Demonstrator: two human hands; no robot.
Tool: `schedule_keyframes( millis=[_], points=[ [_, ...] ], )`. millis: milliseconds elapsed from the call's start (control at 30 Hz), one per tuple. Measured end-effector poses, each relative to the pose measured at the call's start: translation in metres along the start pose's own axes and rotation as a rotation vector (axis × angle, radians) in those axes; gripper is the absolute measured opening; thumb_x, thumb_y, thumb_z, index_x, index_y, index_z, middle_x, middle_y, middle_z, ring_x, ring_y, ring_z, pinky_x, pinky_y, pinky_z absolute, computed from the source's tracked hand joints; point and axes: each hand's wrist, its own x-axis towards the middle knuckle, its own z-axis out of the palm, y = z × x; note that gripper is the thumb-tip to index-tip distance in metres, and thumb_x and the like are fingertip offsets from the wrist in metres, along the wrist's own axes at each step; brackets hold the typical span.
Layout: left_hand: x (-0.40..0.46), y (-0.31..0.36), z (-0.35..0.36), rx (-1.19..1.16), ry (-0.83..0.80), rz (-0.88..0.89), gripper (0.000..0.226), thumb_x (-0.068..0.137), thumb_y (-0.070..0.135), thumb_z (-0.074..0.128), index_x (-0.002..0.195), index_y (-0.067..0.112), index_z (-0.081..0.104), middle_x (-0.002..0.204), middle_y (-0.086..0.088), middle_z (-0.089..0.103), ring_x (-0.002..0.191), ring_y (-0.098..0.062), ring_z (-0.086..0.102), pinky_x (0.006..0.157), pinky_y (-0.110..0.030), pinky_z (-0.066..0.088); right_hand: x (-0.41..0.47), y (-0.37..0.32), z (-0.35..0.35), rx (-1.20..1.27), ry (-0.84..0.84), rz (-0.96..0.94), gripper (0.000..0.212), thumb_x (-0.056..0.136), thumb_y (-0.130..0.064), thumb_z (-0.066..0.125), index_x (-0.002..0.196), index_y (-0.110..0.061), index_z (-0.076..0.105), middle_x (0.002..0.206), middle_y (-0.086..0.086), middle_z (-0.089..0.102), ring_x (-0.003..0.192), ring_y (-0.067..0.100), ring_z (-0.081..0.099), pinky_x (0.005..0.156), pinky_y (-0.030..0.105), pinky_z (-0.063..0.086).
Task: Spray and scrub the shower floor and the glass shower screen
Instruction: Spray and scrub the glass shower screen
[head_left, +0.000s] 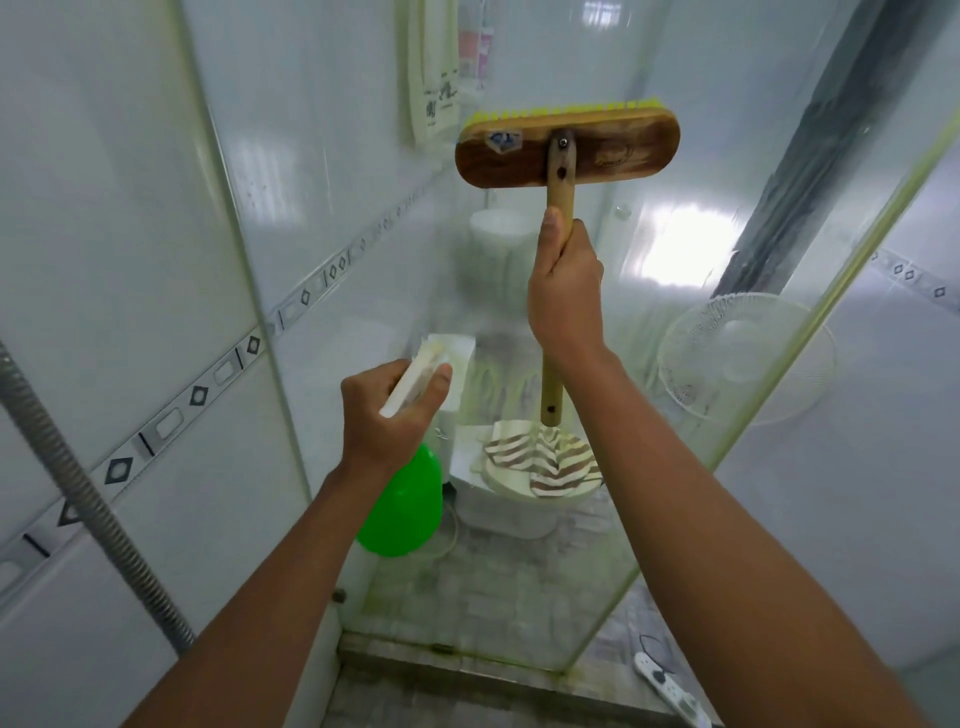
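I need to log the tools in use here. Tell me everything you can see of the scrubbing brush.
The scrubbing brush has a long, rounded, dark wooden head with yellow-green bristles facing away towards the glass. A worn sticker sits on its back. A lighter wooden handle is fixed at the middle by a screw and hangs down. It is held upright, head up. The right hand grips the handle below the head.

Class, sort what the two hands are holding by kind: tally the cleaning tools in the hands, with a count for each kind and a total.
Scrubbing brush, held by the right hand: 1
Spray bottle, gripped at its trigger head by the left hand: 1
Total: 2
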Motion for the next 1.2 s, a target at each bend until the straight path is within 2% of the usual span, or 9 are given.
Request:
schedule_keyframes(
  millis=[133,267,400,500,633,800,900,1100,1200],
  points=[
    [-0.001,-0.007,-0.010,0.044,0.095,-0.048,0.055,0.092,0.050,0.069,0.065,0.002,0.068,0.054,-0.013,0.063,0.048,-0.031,0.059,0.050,-0.043,0.048,-0.006,0.003,0.006,0.037,-0.029,0.003,0.039,0.106,-0.044,0.031,0.089,-0.014,0.048,0.061,-0.006,0.044,0.051,0.008,0.044,0.049,0.030,0.038],
    [-0.010,-0.015,-0.016,0.084,0.085,-0.044,0.051,0.093,0.048,0.069,0.071,0.002,0.070,0.060,-0.013,0.067,0.054,-0.032,0.064,0.053,-0.042,0.047,-0.066,0.042,0.038,-0.018,-0.179,0.050,0.045,0.104,-0.048,0.032,0.102,-0.009,0.055,0.070,0.004,0.058,0.064,0.024,0.059,0.055,0.039,0.047],
    [-0.020,-0.025,-0.027,0.091,0.126,-0.074,0.056,0.094,0.051,0.067,0.074,-0.001,0.070,0.063,-0.017,0.068,0.058,-0.037,0.066,0.055,-0.042,0.048,-0.176,0.116,0.067,-0.139,-0.396,0.298,0.044,0.101,-0.052,0.033,0.104,-0.013,0.052,0.082,0.015,0.065,0.079,0.037,0.064,0.065,0.045,0.051],
    [-0.024,-0.029,-0.039,0.091,0.135,-0.102,0.055,0.094,0.052,0.066,0.074,0.002,0.072,0.064,-0.016,0.069,0.059,-0.037,0.066,0.054,-0.041,0.049,-0.232,0.149,0.068,-0.147,-0.509,0.479,0.041,0.100,-0.053,0.034,0.104,-0.016,0.053,0.086,0.011,0.066,0.085,0.035,0.065,0.071,0.044,0.053],
    [-0.021,-0.032,-0.048,0.137,0.131,-0.114,0.056,0.094,0.054,0.066,0.073,0.002,0.072,0.064,-0.019,0.068,0.059,-0.040,0.065,0.054,-0.045,0.048,-0.208,0.122,0.072,-0.099,-0.506,0.424,0.029,0.104,-0.044,0.036,0.100,-0.018,0.050,0.075,-0.004,0.058,0.069,0.017,0.058,0.064,0.032,0.042],
    [-0.019,-0.028,-0.050,0.136,0.124,-0.107,0.052,0.095,0.051,0.066,0.076,0.003,0.073,0.065,-0.015,0.070,0.059,-0.034,0.067,0.055,-0.039,0.049,-0.104,0.036,0.088,0.014,-0.259,0.107,0.038,0.105,-0.042,0.034,0.109,-0.010,0.053,0.073,0.001,0.055,0.065,0.024,0.058,0.054,0.035,0.043],
    [-0.017,-0.025,-0.046,0.131,0.113,-0.115,0.052,0.095,0.051,0.066,0.075,0.003,0.073,0.065,-0.016,0.070,0.059,-0.034,0.066,0.055,-0.039,0.050,-0.082,0.033,0.088,0.029,-0.232,0.010,0.038,0.105,-0.041,0.035,0.108,-0.008,0.053,0.066,0.000,0.054,0.057,0.021,0.056,0.049,0.034,0.043],
    [-0.014,-0.020,-0.034,0.101,0.081,-0.128,0.056,0.095,0.053,0.066,0.071,0.003,0.072,0.063,-0.016,0.068,0.059,-0.036,0.065,0.055,-0.047,0.050,-0.182,0.123,0.077,-0.079,-0.408,0.266,0.038,0.104,-0.047,0.034,0.110,-0.014,0.053,0.076,0.002,0.059,0.069,0.022,0.060,0.059,0.034,0.044],
    [-0.011,-0.017,-0.025,0.080,0.051,-0.112,0.057,0.094,0.054,0.067,0.070,0.002,0.071,0.063,-0.018,0.068,0.058,-0.037,0.063,0.055,-0.048,0.049,-0.225,0.155,0.063,-0.079,-0.373,0.391,0.055,0.098,-0.059,0.028,0.109,-0.013,0.055,0.086,0.009,0.065,0.082,0.030,0.064,0.069,0.040,0.050]
  ],
)
